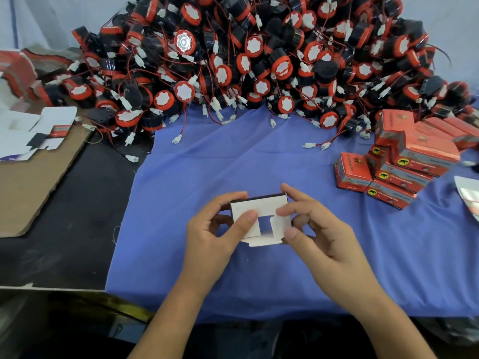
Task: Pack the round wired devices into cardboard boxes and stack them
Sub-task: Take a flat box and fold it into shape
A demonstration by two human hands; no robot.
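Head view: open cardboard box [259, 218] pinched between left hand [215, 229] and right hand [318, 229].

Matt cardboard box [259, 218]; cloth cover [259, 164]

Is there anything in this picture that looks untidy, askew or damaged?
Yes. The packed red boxes at the right lie tilted and uneven, not in a straight stack. Wires with white connectors trail from the device pile onto the blue cloth. The open box between left hand and right hand looks normal.
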